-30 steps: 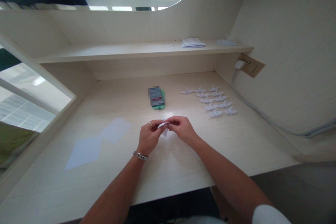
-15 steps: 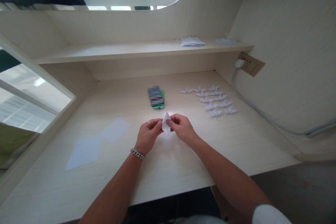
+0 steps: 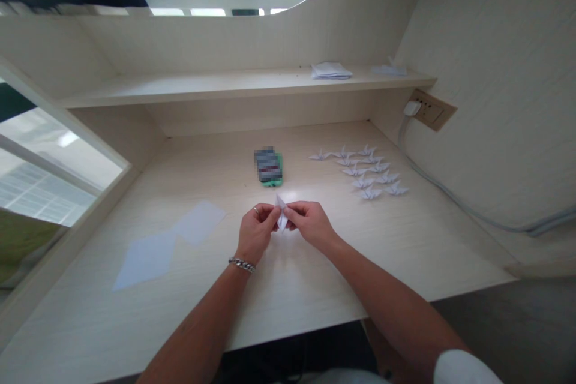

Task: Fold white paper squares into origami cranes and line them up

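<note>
A small piece of folded white paper (image 3: pixel 282 216), narrow and pointed at top and bottom, is held upright above the desk. My left hand (image 3: pixel 258 229), with a ring and a chain bracelet, pinches its left side between thumb and fingers. On the opposite side my right hand (image 3: pixel 311 222) pinches it too, thumb toward me. The fingertips behind the paper are partly hidden. Several folded paper cranes (image 3: pixel 361 182) stand grouped on the desk to the right, beyond my right hand.
Two flat sheets, a nearer one (image 3: pixel 144 259) and a farther one (image 3: pixel 199 222), lie on the left. A blurred-out green-edged object (image 3: pixel 270 168) lies beyond my hands. Folded papers (image 3: pixel 331 71) rest on the shelf (image 3: pixel 202 91). A cable (image 3: pixel 443 190) runs along the right wall.
The folded paper has turned and looks narrower. My right hand has dropped slightly, its thumb moving to the paper's right edge. Both hands still grip it.
</note>
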Motion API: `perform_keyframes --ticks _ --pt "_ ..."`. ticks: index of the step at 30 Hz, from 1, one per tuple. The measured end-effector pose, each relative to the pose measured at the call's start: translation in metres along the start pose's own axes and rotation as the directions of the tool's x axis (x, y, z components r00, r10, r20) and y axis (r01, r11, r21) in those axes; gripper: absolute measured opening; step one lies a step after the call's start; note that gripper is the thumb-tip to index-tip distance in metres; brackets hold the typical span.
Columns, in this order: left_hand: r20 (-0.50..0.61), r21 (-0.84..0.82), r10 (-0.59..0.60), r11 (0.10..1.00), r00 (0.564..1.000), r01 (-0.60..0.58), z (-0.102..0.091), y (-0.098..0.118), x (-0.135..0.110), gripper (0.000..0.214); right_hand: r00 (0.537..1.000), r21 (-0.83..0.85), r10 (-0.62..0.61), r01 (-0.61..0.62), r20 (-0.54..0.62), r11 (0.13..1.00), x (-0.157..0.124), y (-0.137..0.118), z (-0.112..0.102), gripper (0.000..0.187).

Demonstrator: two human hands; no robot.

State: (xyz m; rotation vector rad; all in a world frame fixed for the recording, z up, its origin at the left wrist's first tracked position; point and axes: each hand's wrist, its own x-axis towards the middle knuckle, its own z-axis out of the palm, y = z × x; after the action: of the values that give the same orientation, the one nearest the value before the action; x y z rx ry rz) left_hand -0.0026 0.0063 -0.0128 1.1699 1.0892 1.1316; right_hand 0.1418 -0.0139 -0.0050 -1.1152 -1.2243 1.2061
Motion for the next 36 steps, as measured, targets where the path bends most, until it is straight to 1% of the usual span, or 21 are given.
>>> perform_keyframes --ticks 3,8,14,18,23,27,30,32,33,36 --pt "-0.006 0.001 -0.002 1.000 1.000 0.002 0.000 0.000 0.000 0.033 1.000 -0.008 0.000 0.000 -0.017 1.000 0.000 0.001 0.001 0.030" --pt "0.066 -0.101 -0.038 0.994 0.997 0.045 -0.003 0.003 -0.002 0.033 0.999 -0.007 0.003 -0.003 -0.039 1.000 0.000 0.002 -0.001 0.031" --pt "0.099 -0.112 -0.061 0.991 0.993 0.072 -0.006 0.005 -0.002 0.033 1.000 -0.033 0.003 -0.004 -0.029 0.999 0.000 0.001 -0.002 0.030" --pt "0.079 -0.079 -0.076 0.993 0.994 0.082 -0.005 0.007 -0.002 0.033 1.000 -0.057 -0.009 0.008 -0.018 0.998 -0.001 0.001 -0.002 0.030" --pt "0.107 0.007 -0.064 0.998 0.992 0.064 -0.008 0.007 -0.001 0.032 1.000 -0.073 -0.011 0.012 0.011 0.997 -0.002 0.000 -0.002 0.029" --pt "0.089 0.012 -0.062 0.998 0.994 0.062 -0.009 0.009 -0.002 0.031 0.999 -0.115 0.010 -0.005 0.042 0.993 -0.003 -0.004 -0.005 0.030" --pt "0.081 0.040 -0.078 0.996 0.994 0.075 -0.006 0.012 -0.004 0.029 0.997 -0.232 -0.074 0.072 0.002 0.970 -0.003 -0.010 -0.009 0.025" --pt "0.115 0.086 -0.092 0.993 0.989 0.083 -0.004 0.016 -0.006 0.028 0.993 -0.261 -0.117 0.105 -0.032 0.960 -0.002 -0.013 -0.012 0.024" --pt "0.140 0.107 -0.100 0.991 0.985 0.086 -0.003 0.018 -0.007 0.027 0.993 -0.251 -0.114 0.101 -0.038 0.963 -0.002 -0.014 -0.012 0.024" --pt "0.197 0.131 -0.112 0.988 0.974 0.087 0.000 0.022 -0.010 0.023 0.998 -0.180 -0.054 0.047 -0.031 0.983 -0.002 -0.015 -0.013 0.022"
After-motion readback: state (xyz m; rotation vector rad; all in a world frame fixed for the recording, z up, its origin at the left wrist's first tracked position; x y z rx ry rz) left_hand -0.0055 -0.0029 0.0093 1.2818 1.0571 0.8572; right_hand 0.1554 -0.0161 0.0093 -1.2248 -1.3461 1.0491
